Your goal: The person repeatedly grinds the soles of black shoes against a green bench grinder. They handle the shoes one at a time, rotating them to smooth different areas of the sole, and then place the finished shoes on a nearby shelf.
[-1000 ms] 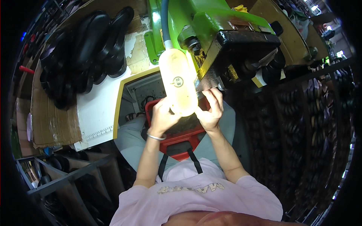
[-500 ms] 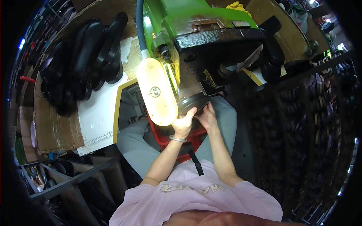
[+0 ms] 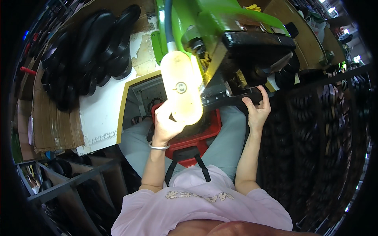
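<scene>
A long black shoe (image 3: 220, 100) lies crosswise under the dark head of a green machine (image 3: 236, 74). My right hand (image 3: 258, 112) grips its right end, thumb on the near side and fingers reaching over the far side. A lit oval lamp (image 3: 182, 88) hangs in front of the shoe's left part and hides it. My left hand (image 3: 167, 126), with a bracelet at the wrist, is curled at the lamp's lower left edge. Something dark shows between its thumb and fingers, but the lamp covers the fingertips.
Black shoes (image 3: 92, 43) are heaped in a cardboard box (image 3: 57, 129) on the white table (image 3: 100, 114) at left. A red stool (image 3: 193, 147) is between my knees. Shoe racks (image 3: 311, 129) line the right, and a divided shelf (image 3: 75, 181) is at lower left.
My hands have moved apart, left hand to the left and right hand to the right and up. The shoe now lies crosswise. The lamp and machine appear farther right and higher.
</scene>
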Tool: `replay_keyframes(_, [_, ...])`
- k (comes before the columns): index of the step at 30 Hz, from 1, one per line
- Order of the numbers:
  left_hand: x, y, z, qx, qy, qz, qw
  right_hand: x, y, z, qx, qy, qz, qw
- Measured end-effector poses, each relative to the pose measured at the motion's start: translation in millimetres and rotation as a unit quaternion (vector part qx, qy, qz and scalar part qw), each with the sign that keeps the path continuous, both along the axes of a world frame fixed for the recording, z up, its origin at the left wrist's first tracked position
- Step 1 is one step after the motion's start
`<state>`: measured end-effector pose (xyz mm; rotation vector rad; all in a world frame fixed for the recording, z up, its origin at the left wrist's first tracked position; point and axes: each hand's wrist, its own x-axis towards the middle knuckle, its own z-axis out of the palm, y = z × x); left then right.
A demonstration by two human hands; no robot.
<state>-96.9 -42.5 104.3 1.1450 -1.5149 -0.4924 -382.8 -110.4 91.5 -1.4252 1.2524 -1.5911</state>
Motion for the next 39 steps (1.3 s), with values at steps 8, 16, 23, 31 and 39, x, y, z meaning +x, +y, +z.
replay_keyframes(8, [32, 33, -12, 0.078, 0.194, 0.05, 0.977, 38, 15, 31, -0.065, 0.056, 0.084, 0.993])
replay_keyframes(16, [74, 69, -61, 0.075, 0.248, 0.033, 0.965, 81, 32, 26, -0.108, 0.099, 0.073, 0.986])
replay_keyframes(23, [63, 40, -62, 0.191, -0.089, 0.014, 0.978, 101, 27, 9, -0.177, 0.101, 0.078, 0.976])
replay_keyframes(31, [-36, -4, -41, 0.049, 0.124, 0.019, 0.991, 92, 20, -20, -0.063, -0.059, 0.147, 0.985])
replay_keyframes(39, [-81, -4, -64, 0.061, 0.426, 0.012, 0.902, 43, 0, -166, 0.16, -0.38, 0.227, 0.882])
